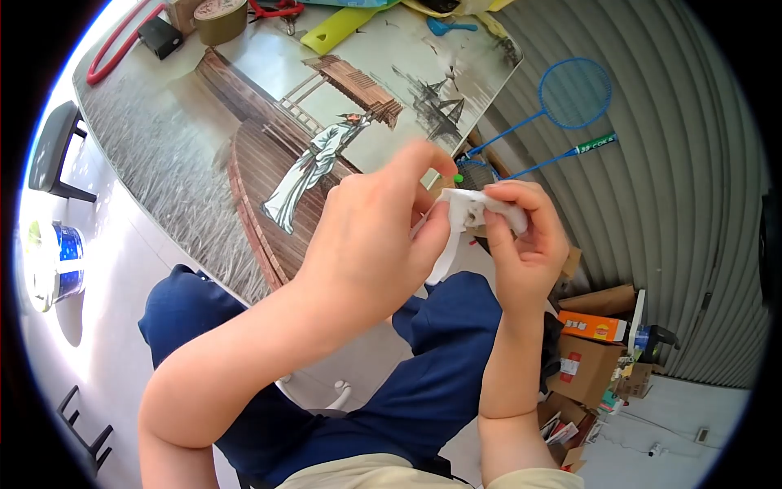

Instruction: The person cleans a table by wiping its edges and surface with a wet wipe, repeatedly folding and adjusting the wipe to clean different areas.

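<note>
A small piece of white cloth or tissue [463, 213] is stretched between my two hands, above my lap and just off the table's edge. My left hand [375, 228] pinches its left side between thumb and fingers, and the index finger arches above it. On the other side, my right hand [525, 236] grips the bunched end with thumb and fingertips. A strip of the white material hangs down beside my left thumb. Small dark marks or holes show in its middle, too small to make out.
The picture-printed table [187, 130] bears a round tin [220, 20], a black block [160, 37], a lime-green strip [342, 28] and a blue scoop [450, 27]. Blue rackets [575, 92] are at the right, above cardboard boxes [585, 368]. A dark stool [57, 151] stands left.
</note>
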### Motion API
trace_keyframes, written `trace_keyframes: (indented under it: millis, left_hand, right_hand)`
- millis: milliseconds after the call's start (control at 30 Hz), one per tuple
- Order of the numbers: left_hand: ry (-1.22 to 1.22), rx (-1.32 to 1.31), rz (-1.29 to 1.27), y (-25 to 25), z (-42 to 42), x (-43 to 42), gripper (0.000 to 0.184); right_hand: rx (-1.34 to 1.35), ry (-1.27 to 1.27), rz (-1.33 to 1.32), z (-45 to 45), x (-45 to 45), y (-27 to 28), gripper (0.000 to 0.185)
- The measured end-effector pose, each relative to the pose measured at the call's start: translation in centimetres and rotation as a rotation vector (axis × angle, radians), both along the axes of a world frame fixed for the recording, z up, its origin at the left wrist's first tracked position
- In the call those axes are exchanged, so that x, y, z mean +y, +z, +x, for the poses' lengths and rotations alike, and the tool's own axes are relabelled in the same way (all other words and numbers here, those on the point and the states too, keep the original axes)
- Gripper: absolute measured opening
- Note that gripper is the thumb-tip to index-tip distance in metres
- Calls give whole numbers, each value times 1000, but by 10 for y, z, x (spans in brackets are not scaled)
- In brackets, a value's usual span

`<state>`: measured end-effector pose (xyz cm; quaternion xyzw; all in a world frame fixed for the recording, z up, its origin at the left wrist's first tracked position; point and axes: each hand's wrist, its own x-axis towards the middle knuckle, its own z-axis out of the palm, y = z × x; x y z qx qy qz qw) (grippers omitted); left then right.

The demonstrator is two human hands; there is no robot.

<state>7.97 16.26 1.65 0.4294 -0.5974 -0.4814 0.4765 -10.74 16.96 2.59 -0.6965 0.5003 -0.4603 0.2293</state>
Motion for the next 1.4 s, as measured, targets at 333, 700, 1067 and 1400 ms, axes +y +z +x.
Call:
trace_keyframes:
  millis: [333,700,1067,1400]
  left_hand:
    - [-104,116,67,0,-10,6,15]
    - [125,-212,-269,-6,-5,-2,18]
    - [239,-491,-465,-21,5,-13,29]
    - [286,-544,-496,-20,17,-19,28]
  right_hand:
    - [-297,188,153,2,-7,-13,23]
    - [-699,74,499,-46,-66,-27,22]
    - [551,-98,-285,-52,-133,-36,14]
    - [561,60,-316,-61,-132,-35,8]
